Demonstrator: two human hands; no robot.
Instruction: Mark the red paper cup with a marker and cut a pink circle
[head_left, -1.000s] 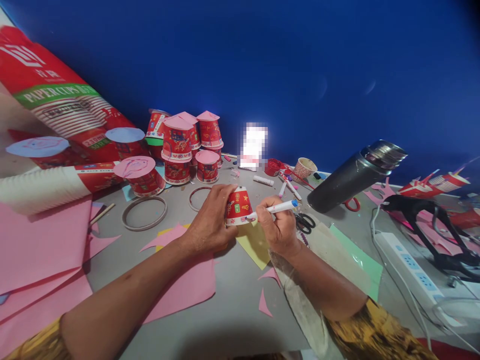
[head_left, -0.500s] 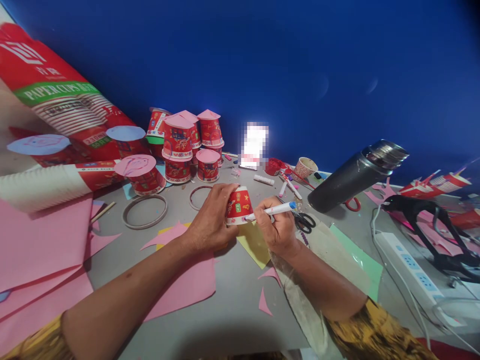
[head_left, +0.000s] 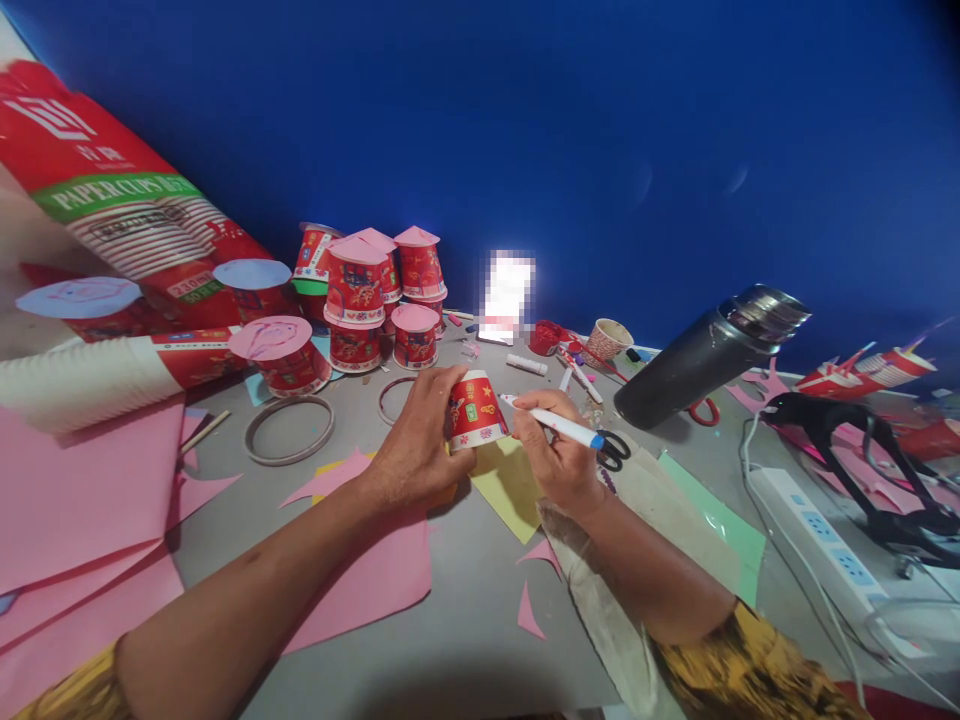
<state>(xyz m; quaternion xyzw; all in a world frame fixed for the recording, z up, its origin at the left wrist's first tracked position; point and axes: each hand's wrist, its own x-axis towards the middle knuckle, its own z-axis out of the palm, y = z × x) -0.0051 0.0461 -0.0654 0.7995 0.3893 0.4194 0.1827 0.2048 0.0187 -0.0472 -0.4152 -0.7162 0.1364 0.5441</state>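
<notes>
My left hand [head_left: 424,435] is closed around a red printed paper cup [head_left: 475,412], held upside down with its wide rim low. Between the fingers of my right hand [head_left: 559,460] is a white marker [head_left: 559,425] with a blue end. Its tip points left at the upper right of the cup, a small distance from the wall. Under the hands lie yellow paper [head_left: 510,490] and a pink sheet [head_left: 375,580]. Black-handled scissors [head_left: 615,452] rest just right of my right hand, their blades hidden.
Stacked red cups with pink paper cones [head_left: 356,280] stand at the back left, near a paper-cup bag [head_left: 127,200]. A tape ring [head_left: 290,430] lies left. To the right are a dark flask [head_left: 697,360], a power strip [head_left: 817,545] and a blurred bright phone [head_left: 508,295].
The marker tip has left the cup's lower rim and moved up and right, and the blue end has dropped lower. The cup is tilted a little more in my left hand.
</notes>
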